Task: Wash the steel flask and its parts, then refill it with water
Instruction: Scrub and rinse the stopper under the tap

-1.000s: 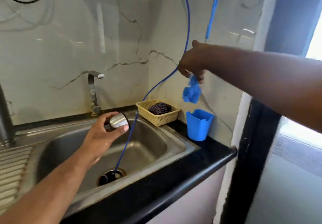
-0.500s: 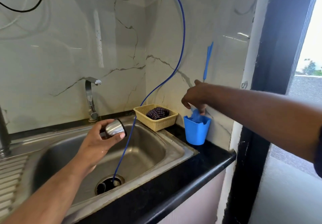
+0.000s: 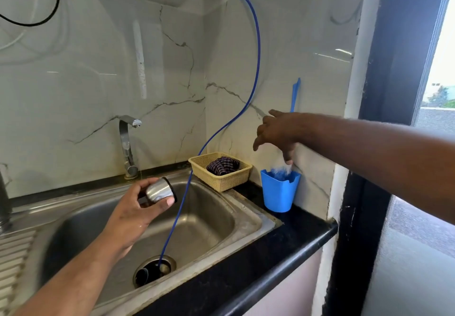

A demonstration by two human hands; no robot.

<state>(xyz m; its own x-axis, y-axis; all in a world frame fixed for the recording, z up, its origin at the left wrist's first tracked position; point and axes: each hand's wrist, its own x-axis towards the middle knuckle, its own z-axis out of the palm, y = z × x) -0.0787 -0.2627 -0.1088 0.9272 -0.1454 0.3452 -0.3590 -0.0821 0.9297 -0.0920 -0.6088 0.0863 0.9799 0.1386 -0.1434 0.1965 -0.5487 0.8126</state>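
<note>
Right hand (image 3: 278, 132) hangs over the blue cup (image 3: 279, 192) at the back of the worktop (image 3: 283, 239), fingers (image 3: 257, 143) spread and slack, holding nothing. A second ago it gripped the blue brush (image 3: 295, 95) well above the cup, and half a second ago it was lowering it in. Now the brush stands in the cup: bristle end inside, handle poking up behind the hand against the wall.

Left hand (image 3: 133, 213) holds the steel cap (image 3: 160, 190) over the sink (image 3: 209, 217), fingers curled round it, thumb on the near side, dark-rimmed open end facing right. Its pose has barely shifted over the second.

A blue hose (image 3: 256, 57) runs from the wall unit down into the drain (image 3: 155, 269). The tap (image 3: 126, 143) shows no visible flow. A yellow basket (image 3: 221, 180) with a checked cloth (image 3: 222, 165) sits just beside the cup. The flask body is not in view.

Judgement: the brush going back suggests scrubbing of this part is over. Probably next is a rinse under the tap or setting the cap down. The right hand is free for the tap. Refill not yet started, as far as visible.
</note>
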